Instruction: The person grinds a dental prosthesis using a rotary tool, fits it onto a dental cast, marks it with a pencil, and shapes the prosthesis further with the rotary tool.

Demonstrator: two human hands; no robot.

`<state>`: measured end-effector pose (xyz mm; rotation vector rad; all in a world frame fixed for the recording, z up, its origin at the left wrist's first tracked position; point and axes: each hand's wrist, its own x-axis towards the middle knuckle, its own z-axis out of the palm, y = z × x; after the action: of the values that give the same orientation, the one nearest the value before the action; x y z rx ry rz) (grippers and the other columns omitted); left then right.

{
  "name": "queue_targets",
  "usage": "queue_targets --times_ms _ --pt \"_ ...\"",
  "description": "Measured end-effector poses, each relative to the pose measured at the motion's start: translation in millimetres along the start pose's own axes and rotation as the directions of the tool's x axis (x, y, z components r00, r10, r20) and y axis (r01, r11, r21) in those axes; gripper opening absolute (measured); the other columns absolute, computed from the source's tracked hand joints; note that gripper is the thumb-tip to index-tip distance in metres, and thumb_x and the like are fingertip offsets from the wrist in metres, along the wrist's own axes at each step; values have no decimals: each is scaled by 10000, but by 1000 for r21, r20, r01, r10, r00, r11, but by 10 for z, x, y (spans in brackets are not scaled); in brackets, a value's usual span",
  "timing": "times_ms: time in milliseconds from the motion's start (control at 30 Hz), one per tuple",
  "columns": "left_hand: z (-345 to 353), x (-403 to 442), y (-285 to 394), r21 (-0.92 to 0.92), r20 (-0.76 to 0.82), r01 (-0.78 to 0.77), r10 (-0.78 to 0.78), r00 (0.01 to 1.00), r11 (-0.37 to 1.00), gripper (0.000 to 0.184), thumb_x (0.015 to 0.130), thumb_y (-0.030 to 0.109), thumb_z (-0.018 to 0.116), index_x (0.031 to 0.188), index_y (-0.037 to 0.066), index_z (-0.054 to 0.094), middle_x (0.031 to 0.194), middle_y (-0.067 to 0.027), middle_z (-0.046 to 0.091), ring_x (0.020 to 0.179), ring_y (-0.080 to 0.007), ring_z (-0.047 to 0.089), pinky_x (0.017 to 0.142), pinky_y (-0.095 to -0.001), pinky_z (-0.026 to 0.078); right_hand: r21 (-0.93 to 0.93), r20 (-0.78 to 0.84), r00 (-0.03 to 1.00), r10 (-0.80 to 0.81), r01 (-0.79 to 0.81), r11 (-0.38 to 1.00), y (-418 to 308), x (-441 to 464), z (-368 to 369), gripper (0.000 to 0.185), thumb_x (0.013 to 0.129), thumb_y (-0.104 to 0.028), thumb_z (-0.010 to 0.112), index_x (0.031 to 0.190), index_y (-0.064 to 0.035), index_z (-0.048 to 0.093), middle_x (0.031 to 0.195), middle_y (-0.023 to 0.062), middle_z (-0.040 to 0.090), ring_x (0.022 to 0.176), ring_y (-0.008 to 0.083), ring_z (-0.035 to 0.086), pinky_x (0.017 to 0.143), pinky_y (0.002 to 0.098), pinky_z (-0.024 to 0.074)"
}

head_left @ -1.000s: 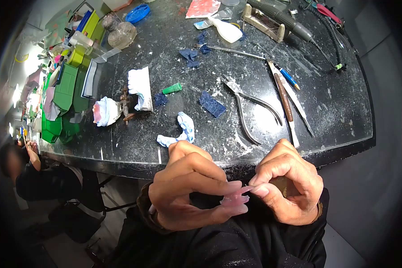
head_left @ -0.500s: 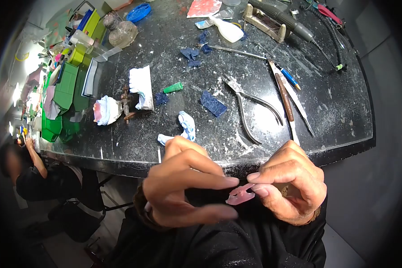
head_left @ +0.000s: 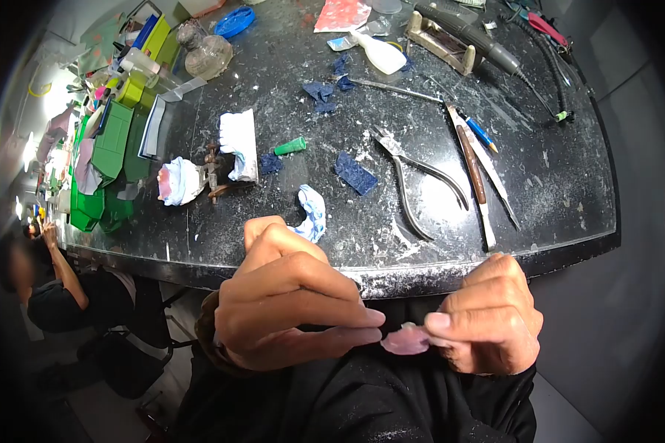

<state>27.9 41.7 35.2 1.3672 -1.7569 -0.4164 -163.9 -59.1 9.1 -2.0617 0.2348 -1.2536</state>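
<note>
A small pink, translucent partial denture [head_left: 405,341] with a paler bit along its upper edge is held above my lap, just off the front of the bench. My right hand [head_left: 491,321] pinches its right end between thumb and forefinger. At its left edge, my left hand [head_left: 295,303] has brought thumb and fingers close together, with the tips at the edge. Beyond my left hand lies a blue-white curved dental mould piece [head_left: 312,214]. A pair of pliers [head_left: 410,177] rests farther back between the hands.
Plaster dental casts [head_left: 236,144] stand on a metal articulator [head_left: 213,173] at left. A wax knife [head_left: 473,166], a blue-handled tool [head_left: 482,134], blue wax scraps [head_left: 355,174], a white bottle [head_left: 381,53] and a handpiece [head_left: 473,37] lie on the bench [head_left: 561,184]. Another person [head_left: 66,295] sits at far left.
My left thumb and fingers, spread apart before, have come together at the denture's left edge. Both hands are slightly lower, and the denture is turned to show a broader face.
</note>
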Motion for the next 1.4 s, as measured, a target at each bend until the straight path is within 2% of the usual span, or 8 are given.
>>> queue_targets --times_ms 100,200,300,500,600,1067,1300,1400 --pt "24 6 6 -71 -3 10 -11 1000 997 252 609 212 823 838 187 722 817 101 628 747 -98 530 717 -282 307 19 -78 997 -3 4 1000 -21 4 42 293 591 -150 831 828 -66 681 637 -25 591 532 102 506 464 209 351" --pt "77 42 -19 -102 49 -37 43 998 994 191 743 300 731 760 110 720 742 38 638 696 -130 485 625 -300 289 66 -75 997 33 -29 997 -12 -21 37 297 589 -136 831 836 -68 682 655 -13 598 539 110 509 475 213 365" --pt "99 28 13 -268 129 80 -47 991 960 183 671 208 796 830 166 716 810 84 623 757 -111 533 736 -278 308 101 -48 995 87 -82 991 -30 -49 8 290 600 -120 824 848 -69 683 687 0 607 564 119 513 493 219 383" --pt "113 68 46 -302 134 81 -42 990 950 245 628 219 840 831 168 713 800 90 615 756 -105 533 710 -267 308 115 -83 990 112 -102 988 -43 -116 7 272 618 -101 810 859 -77 686 716 -2 610 608 126 517 514 227 401" --pt "170 22 57 -274 57 48 -34 998 960 289 589 211 862 835 176 714 803 93 615 750 -96 526 695 -264 306 106 -78 992 103 -94 990 -50 -119 -9 255 629 -101 800 859 -88 690 713 -7 608 609 125 512 509 231 401" --pt "280 -52 35 -253 -133 -78 45 990 964 261 602 224 842 825 159 724 807 92 629 734 -84 517 679 -251 308 131 -127 989 72 -55 990 -21 -163 45 248 628 -101 795 856 -89 696 695 -5 607 595 130 503 501 229 392" --pt "228 -95 -36 -300 -129 -51 12 992 952 244 614 249 814 816 139 734 781 56 643 705 -92 522 661 -255 320 164 -20 998 60 -56 985 10 -136 58 259 638 -110 801 863 -49 688 688 7 614 570 133 516 490 224 387" --pt "290 -115 -104 -237 -220 -97 44 975 967 237 590 313 838 612 153 663 653 59 587 615 -105 422 587 -297 239 163 -5 999 43 -41 986 36 -114 80 255 648 -119 797 866 -45 688 678 10 612 557 134 513 483 225 385"
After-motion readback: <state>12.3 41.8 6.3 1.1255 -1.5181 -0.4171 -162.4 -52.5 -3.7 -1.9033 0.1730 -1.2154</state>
